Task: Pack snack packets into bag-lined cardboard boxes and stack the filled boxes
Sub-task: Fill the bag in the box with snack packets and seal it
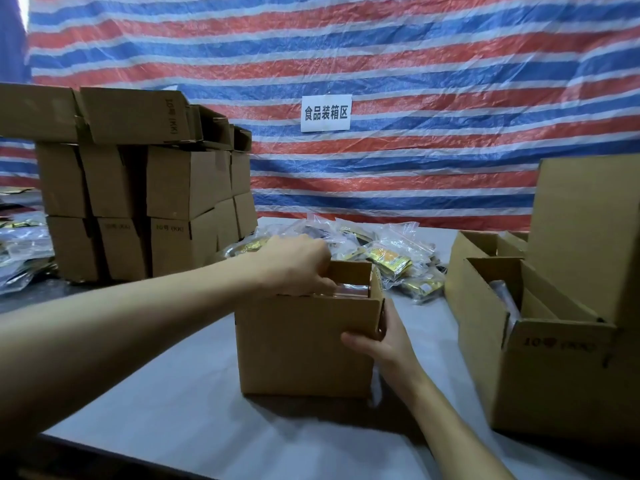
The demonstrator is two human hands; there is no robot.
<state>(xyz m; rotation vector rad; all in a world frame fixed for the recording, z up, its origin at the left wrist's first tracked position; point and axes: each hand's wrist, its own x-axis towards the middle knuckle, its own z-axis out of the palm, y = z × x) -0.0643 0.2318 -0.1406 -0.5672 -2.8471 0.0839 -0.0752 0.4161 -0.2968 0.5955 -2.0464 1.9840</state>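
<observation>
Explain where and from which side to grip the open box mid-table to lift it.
Grip the middle box by its two end walls, low down, one hand from each side. It stands upright with the top open, so the rim may flex; the right hand clasps the right corner.

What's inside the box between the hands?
Glossy plastic shows at the top of the box. The left hand covers part of it, and the walls hide whatever lies deeper.

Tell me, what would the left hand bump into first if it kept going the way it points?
The left hand reaches down into the open box, so it would probably meet the clear-wrapped contents inside first. Depth there is hard to judge.
</observation>
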